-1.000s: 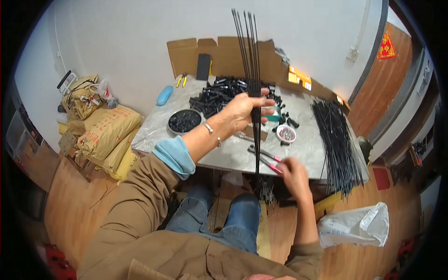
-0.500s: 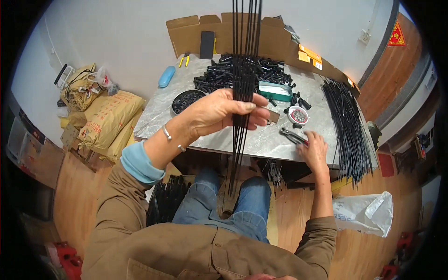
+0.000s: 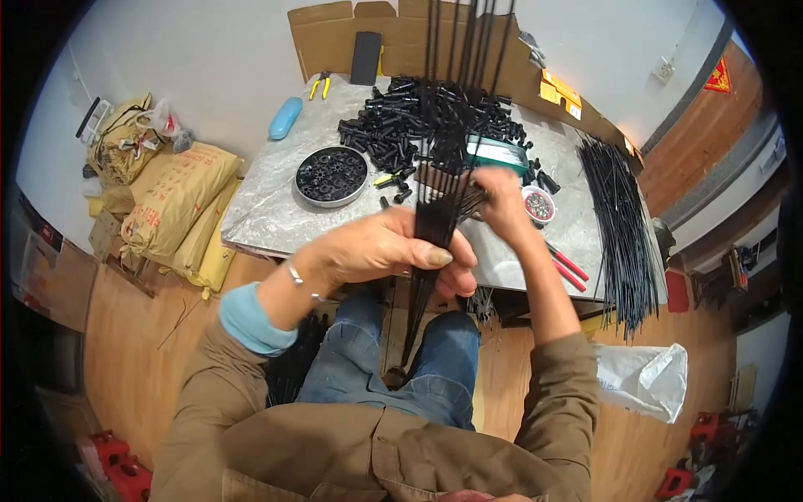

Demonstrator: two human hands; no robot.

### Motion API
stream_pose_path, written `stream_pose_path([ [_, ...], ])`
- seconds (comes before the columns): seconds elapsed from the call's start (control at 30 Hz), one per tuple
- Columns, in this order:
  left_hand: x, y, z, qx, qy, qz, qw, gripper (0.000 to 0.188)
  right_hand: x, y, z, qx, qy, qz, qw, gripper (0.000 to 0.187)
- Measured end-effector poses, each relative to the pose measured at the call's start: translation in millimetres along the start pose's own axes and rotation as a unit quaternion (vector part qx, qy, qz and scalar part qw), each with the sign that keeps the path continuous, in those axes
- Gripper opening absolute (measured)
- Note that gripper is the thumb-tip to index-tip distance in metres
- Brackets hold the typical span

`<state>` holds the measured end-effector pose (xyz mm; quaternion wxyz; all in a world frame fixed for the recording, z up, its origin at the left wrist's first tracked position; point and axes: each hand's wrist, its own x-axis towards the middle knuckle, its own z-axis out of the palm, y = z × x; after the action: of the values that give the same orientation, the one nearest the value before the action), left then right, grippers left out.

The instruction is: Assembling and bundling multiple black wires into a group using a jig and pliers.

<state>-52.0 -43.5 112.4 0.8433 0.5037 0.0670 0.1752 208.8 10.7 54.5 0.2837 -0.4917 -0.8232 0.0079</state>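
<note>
Head view: left hand point(image 3: 389, 249) clasps slender, wiry black rods point(image 3: 434, 230).

Head cam, L of pair, fisheye: looks fwd & down from wearer's head; L hand point(image 3: 401, 251) & R hand point(image 3: 502, 205) close, mid-frame; table point(image 3: 263, 197) just beyond, knees point(image 3: 446, 356) below, wall point(image 3: 222, 67) at top.

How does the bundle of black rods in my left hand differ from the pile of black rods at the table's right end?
The held bundle is raised in your left hand, while the pile lies on the table, overhanging its front edge. The bundle has far fewer rods than the pile. The bundle's rods fan apart toward the top, whereas the pile's lie crowded together. Both consist of long, thin black rods.
</note>
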Motion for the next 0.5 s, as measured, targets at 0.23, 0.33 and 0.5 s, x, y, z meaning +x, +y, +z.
stream_pose_path([
  [0.23, 32.3, -104.8, -68.2, -0.048, 0.088, -0.122, 0.987, 0.031, 8.2, 32.8, -25.3, 0.325, -0.145, 0.211, 0.91, 0.071],
  [0.33, 31.0, -109.9, -71.1, -0.042, 0.076, -0.125, 0.988, 0.034, 13.2, 1.3, -45.3, 0.61, -0.094, 0.14, 0.774, 0.062],
  [0.5, 37.8, -112.6, -66.9, -0.031, 0.088, -0.103, 0.99, 0.05, 26.0, -35.8, -31.1, 0.687, -0.043, 0.201, 0.697, 0.035],
])
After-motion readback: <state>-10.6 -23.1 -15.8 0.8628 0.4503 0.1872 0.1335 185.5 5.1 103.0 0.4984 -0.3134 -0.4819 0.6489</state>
